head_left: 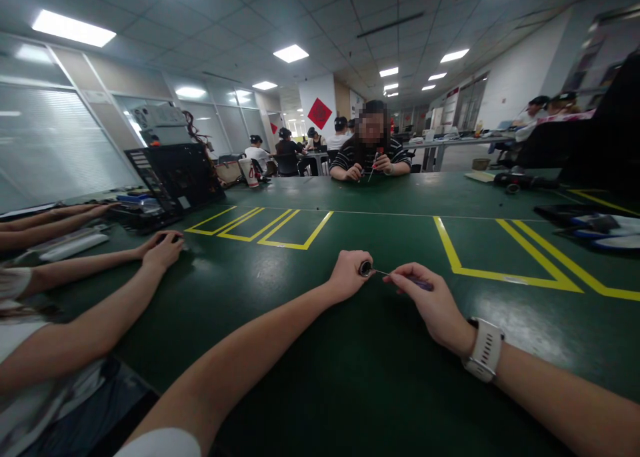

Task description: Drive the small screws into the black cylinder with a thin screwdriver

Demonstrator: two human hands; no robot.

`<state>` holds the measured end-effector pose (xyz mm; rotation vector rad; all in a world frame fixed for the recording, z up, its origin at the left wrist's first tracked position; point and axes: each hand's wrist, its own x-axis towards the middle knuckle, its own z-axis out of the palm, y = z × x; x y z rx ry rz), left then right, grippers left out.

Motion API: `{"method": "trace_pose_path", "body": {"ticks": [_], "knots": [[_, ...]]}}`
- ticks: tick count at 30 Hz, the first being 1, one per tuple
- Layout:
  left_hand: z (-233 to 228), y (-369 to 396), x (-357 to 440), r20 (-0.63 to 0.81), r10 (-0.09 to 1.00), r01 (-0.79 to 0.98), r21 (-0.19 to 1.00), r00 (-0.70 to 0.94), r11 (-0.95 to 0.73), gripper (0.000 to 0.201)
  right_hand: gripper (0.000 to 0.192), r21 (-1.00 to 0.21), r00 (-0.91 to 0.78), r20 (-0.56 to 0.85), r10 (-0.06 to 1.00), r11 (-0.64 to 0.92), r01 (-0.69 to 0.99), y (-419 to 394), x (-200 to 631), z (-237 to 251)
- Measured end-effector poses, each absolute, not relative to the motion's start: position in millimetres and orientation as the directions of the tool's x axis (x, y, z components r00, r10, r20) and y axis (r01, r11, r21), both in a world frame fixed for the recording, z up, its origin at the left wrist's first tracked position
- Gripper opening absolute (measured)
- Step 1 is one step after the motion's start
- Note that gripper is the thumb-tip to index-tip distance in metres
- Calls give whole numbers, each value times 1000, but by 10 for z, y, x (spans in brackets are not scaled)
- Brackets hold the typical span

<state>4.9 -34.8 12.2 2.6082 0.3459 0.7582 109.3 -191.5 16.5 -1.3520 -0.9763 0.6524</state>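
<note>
My left hand [349, 275] rests on the green table [310, 323] and pinches a small round black part [366, 268] between its fingertips. My right hand [431, 303], with a white watch on its wrist, grips a thin screwdriver [407, 278] with a dark purple handle. The screwdriver's metal tip points left and touches the round part. Both hands sit close together near the middle of the table.
A co-worker's arms [90, 290] lie on the table at the left. An open black computer case [173, 177] stands at the back left. Across the table a person in a striped shirt [370, 160] holds a red tool. Yellow tape lines [500, 270] mark the tabletop. Dark items [590, 227] lie at the right edge.
</note>
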Motion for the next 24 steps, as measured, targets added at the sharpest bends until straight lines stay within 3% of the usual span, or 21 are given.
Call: {"method": "trace_pose_path", "body": {"ticks": [2,4,9,13,18,24], "knots": [[118,-351,57,461,325,163,356,826,-920,11,22,-971,471,203,859,116,207,-1911,1087,169],[110,-351,65,459,330,187,329,825,-926,9,19,-981,470,169,866,104,162,-1900,1088,183],[114,-343,59,443,340,101,480,829,-871,16,15,-982,449,39,893,118,-150,-1866,1132,195],[145,-354,39,414,322,18,590,852,-807,18,14,-964,427,5,904,119,-239,-1860,1163,176],[142,-365,44,397,352,52,597,847,-800,18,18,-965,479,35,877,155,-213,-1876,1127,187],[106,-354,61,419,380,129,514,825,-848,13,18,-991,491,96,866,132,-38,-1881,1102,168]]}}
